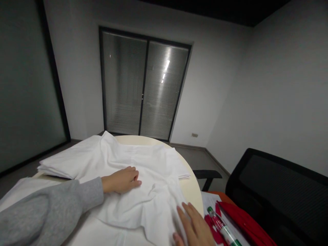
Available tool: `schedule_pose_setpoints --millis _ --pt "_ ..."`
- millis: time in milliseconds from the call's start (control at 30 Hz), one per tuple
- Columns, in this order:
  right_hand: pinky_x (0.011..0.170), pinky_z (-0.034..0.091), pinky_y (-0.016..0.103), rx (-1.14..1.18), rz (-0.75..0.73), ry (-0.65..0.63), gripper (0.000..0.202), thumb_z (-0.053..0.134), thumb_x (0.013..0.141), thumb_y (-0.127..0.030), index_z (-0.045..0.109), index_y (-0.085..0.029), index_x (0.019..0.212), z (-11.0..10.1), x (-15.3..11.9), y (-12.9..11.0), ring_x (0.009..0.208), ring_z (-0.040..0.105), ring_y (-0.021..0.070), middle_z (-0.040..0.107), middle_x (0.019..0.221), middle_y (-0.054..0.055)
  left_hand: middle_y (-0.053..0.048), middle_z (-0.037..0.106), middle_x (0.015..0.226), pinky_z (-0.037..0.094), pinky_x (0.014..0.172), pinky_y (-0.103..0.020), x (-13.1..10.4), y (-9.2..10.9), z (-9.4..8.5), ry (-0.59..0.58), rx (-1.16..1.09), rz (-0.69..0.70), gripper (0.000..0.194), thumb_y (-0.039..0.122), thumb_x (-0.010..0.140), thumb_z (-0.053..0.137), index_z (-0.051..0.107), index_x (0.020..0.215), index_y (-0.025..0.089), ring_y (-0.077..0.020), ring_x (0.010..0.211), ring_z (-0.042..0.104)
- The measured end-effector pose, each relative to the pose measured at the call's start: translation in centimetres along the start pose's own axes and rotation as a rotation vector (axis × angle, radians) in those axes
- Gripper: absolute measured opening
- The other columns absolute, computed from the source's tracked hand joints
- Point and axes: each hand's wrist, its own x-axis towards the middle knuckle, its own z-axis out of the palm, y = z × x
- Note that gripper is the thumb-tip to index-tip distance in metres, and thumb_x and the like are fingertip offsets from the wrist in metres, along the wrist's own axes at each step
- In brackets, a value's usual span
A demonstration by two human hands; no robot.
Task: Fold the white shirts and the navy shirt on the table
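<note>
White cloth [159,171] lies spread and wrinkled over a round cream table [191,191], with layered edges at its left and right sides. My left hand [123,180], in a grey sleeve, rests on the middle of the cloth with its fingers curled; whether they pinch any fabric cannot be made out. Near the table's right edge, my right hand [194,225] is over the cloth's lower right part, fingers spread and slightly blurred, holding nothing.
A black mesh chair [276,191] stands at the right. Beside the table on the right are a red cloth item [243,218], white paper and a clear bottle with a green cap [221,227]. A glazed double door [143,85] is behind the table.
</note>
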Motion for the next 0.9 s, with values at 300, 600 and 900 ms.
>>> schedule_pose_setpoints --millis 300,600,900 --pt "0.089 0.058 0.031 -0.034 -0.352 -0.042 0.064 0.049 0.098 -0.072 0.061 -0.029 0.144 1.1 1.4 -1.1 0.114 0.073 0.0245 0.068 0.139 -0.002 -0.009 0.073 0.098 0.047 0.086 -0.036 -1.2 -4.9 -0.5 -0.139 0.102 0.049 0.031 0.045 0.099 0.048 0.064 0.087 0.021 -0.0258 0.092 0.066" --pt "0.082 0.060 0.035 -0.105 -0.386 -0.017 0.064 0.050 0.097 -0.072 0.065 -0.026 0.139 0.9 0.7 -0.7 0.108 0.074 0.0259 0.069 0.139 -0.003 -0.010 0.076 0.100 0.049 0.079 -0.037 -0.2 -7.0 -0.6 -0.087 0.134 -0.101 0.045 0.057 0.100 0.043 0.069 0.088 0.022 -0.0295 0.093 0.071" --pt "0.080 0.059 0.036 -0.142 -0.385 0.028 0.062 0.050 0.096 -0.073 0.069 -0.028 0.134 1.0 1.1 -0.8 0.105 0.075 0.0248 0.071 0.135 -0.004 -0.019 0.077 0.091 0.049 0.080 -0.047 -1.4 -6.9 -3.6 0.036 0.413 -0.208 0.068 0.070 0.100 0.030 0.075 0.093 0.019 -0.0363 0.088 0.074"
